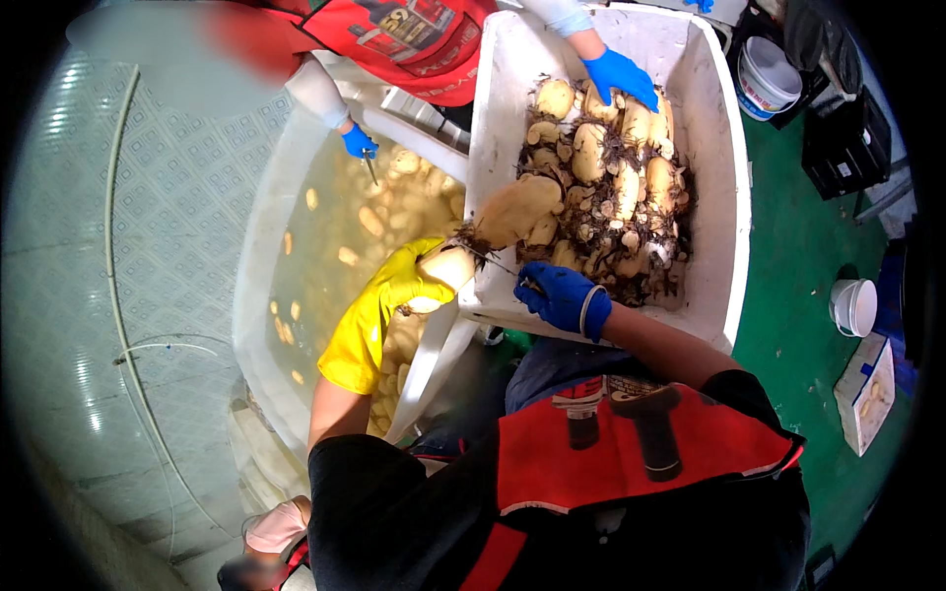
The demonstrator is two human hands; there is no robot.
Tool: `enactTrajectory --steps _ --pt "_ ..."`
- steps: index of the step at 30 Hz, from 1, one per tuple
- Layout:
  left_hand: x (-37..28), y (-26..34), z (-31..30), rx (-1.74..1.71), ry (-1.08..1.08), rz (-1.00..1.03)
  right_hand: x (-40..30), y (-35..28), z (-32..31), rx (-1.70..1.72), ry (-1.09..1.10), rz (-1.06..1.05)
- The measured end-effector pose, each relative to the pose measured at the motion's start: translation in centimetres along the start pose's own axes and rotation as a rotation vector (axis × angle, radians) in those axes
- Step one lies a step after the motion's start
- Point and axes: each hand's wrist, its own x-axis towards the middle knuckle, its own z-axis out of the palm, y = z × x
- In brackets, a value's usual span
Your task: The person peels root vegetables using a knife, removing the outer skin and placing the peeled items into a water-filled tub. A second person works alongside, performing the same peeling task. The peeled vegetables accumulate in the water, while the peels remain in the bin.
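My left hand (384, 295), in a yellow rubber glove, grips a pale, knobbly root vegetable (448, 269) with dark fibrous roots, between the water tub and the foam box. A larger brownish lobe (520, 211) extends from the dark roots over the box's edge. My right hand (563, 297), in a blue glove with a pale band at the wrist, is closed on a small tool, probably a knife; its thin blade (497, 264) points at the dark roots. The white foam box (720, 221) holds many more such tubers (589, 151) with dark roots.
A large white tub (255, 244) holds cloudy water and many pale pieces (372, 220). Across from me, a co-worker's blue-gloved hand (623, 80) lies on the tubers; the other (360, 142) holds a small blade. White buckets (853, 306) and a small foam box (865, 395) stand right.
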Motion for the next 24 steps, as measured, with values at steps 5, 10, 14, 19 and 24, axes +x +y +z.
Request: enactTrajectory --steps 5,10,14,19,24 --pt "0.4 0.5 -0.9 0.095 -0.015 0.129 0.8 1.2 1.9 -0.125 0.119 -0.016" --pt "0.4 0.0 -1.3 0.084 -0.016 0.082 1.1 -0.4 1.4 0.093 0.032 0.190" --pt "0.7 -0.4 -1.7 0.031 -0.073 0.088 0.2 -1.0 1.7 -0.002 0.114 0.083" --pt "0.8 -0.4 -1.5 -0.117 -0.122 0.124 0.2 -0.6 1.8 -0.059 0.031 0.102" --pt "1.1 -1.9 -1.3 -0.434 -0.145 -0.004 0.6 -0.8 0.9 -0.083 0.022 0.098"
